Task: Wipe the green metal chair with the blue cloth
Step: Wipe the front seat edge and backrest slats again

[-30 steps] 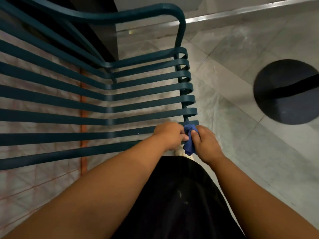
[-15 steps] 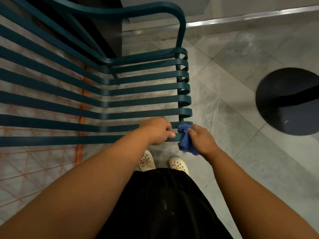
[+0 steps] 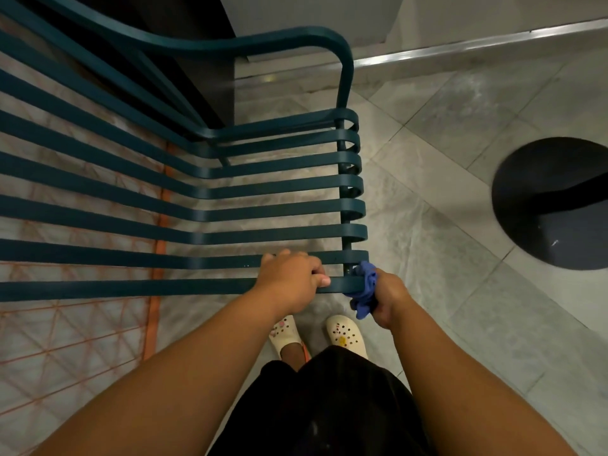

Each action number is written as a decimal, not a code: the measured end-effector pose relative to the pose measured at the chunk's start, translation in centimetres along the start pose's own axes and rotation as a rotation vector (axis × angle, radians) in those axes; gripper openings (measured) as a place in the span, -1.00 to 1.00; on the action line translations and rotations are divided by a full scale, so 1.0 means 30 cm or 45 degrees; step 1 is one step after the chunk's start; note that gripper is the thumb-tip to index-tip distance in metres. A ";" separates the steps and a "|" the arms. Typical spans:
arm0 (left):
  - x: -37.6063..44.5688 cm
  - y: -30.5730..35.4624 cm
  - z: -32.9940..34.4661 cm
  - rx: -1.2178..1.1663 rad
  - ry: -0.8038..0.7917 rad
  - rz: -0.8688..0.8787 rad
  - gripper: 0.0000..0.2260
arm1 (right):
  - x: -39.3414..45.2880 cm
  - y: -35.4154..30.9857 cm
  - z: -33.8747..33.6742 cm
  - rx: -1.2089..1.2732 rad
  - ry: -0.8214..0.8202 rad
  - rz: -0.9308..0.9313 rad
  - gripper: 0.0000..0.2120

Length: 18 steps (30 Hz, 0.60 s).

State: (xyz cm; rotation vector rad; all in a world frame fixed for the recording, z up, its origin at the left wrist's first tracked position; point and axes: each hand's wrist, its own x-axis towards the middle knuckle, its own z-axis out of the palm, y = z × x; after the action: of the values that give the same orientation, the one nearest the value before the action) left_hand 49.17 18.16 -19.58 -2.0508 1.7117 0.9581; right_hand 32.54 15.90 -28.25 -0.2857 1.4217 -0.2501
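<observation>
The green metal chair fills the upper left, seen from above, with several flat slats that curl at their right ends and an armrest arching at the top. My left hand grips the nearest slat from above. My right hand holds the bunched blue cloth against the curled right end of that same slat. Part of the cloth is hidden in my fist.
Grey floor tiles lie under and right of the chair. A round black table base sits at the right. An orange-lined patterned floor area is at lower left. My two white clogs stand just below the slat. A metal threshold strip runs along the top.
My left hand slid left along the nearest slat, away from the cloth. My right hand with the cloth shifted to the slat's curled end. The view moved back, showing my feet.
</observation>
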 end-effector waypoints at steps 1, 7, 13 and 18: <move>0.000 0.000 0.000 -0.011 0.000 0.007 -0.78 | -0.011 0.006 0.006 0.050 0.024 -0.014 -0.73; 0.022 -0.017 0.000 -0.099 -0.071 0.008 -0.82 | 0.043 -0.007 -0.005 0.066 0.053 0.115 -0.77; 0.037 -0.021 0.009 -0.083 -0.090 0.030 -0.82 | 0.233 0.001 -0.025 -0.222 -0.012 0.231 -0.63; 0.036 -0.023 0.014 -0.115 -0.079 0.033 -0.83 | 0.215 0.016 0.005 0.094 -0.005 0.256 -0.84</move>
State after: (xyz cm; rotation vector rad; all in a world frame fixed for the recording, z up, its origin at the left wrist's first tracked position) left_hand 49.79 17.77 -20.71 -2.0360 1.6965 1.1149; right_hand 33.55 14.18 -34.41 -0.0820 1.4226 -0.1368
